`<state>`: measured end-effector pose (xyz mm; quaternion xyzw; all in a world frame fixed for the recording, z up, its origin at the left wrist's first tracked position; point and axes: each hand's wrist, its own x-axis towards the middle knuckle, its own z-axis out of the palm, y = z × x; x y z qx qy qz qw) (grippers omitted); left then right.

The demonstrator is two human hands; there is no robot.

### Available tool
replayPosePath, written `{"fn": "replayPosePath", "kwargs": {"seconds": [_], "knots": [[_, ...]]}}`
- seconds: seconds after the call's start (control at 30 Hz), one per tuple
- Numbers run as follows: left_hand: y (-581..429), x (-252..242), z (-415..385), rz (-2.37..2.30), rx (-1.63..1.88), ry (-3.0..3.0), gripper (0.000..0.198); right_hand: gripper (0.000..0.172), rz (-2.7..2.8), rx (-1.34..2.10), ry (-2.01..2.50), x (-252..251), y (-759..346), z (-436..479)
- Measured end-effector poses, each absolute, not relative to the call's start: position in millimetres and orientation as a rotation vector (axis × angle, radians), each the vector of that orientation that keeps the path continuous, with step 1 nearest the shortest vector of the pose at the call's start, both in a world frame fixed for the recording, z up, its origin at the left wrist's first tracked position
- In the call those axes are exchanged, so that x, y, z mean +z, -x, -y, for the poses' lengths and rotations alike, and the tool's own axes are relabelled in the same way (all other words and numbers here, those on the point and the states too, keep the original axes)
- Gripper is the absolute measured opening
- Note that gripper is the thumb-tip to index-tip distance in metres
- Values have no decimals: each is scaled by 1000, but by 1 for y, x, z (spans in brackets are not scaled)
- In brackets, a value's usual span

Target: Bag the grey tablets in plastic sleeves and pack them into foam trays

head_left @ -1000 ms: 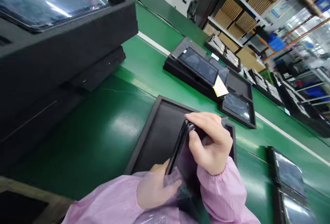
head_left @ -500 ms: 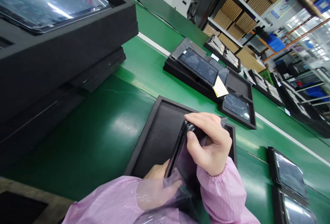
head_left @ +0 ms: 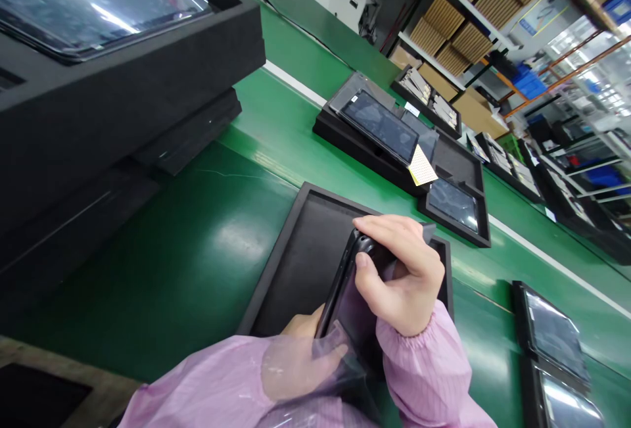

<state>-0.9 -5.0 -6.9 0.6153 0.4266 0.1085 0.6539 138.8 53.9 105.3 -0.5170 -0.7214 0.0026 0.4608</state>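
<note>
A black tablet [head_left: 359, 309] is tilted up on edge between my two hands, its dark screen facing right. My left hand [head_left: 300, 356] grips its lower side, thumb on the screen side and fingers behind. Loose clear film [head_left: 340, 382] drapes over that hand and the tablet's lower end. At the upper end, my right hand [head_left: 401, 267] pinches the corner between thumb and fingers. Below the tablet lies a shallow black foam tray [head_left: 308, 244] on the green table.
Stacked black foam trays [head_left: 148, 73] with a large screen on top rise at the left. Beyond my hands, another tray [head_left: 365, 152] carries tablets and a yellow-white dotted card [head_left: 422, 166]. Two more tablets [head_left: 555, 329] lie at the right. Shelves with cardboard boxes [head_left: 436, 23] stand behind.
Almost nothing differs. Both hands keep their hold on the tablet, and my right thumb has shifted very slightly at its corner.
</note>
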Motion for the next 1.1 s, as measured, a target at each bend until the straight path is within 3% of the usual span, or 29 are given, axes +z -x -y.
{"fn": "replayPosePath", "kwargs": {"seconds": [0.4,0.7,0.9,1.03,1.1], "knots": [[1,-10,5,-896,432,-1399,32,18,1782,18,1268,106,-139,-55],[2,-16,8,-956,455,-1373,37,35,1824,185,1259,101,-149,-56],[1,-14,4,-828,571,-1320,19,21,1859,116,1252,102,-147,-59],[2,-13,3,-835,580,-1322,26,9,1805,72,1277,98,-142,-60],[1,-14,4,-860,573,-1333,32,12,1770,42,1295,93,-140,-62]]}}
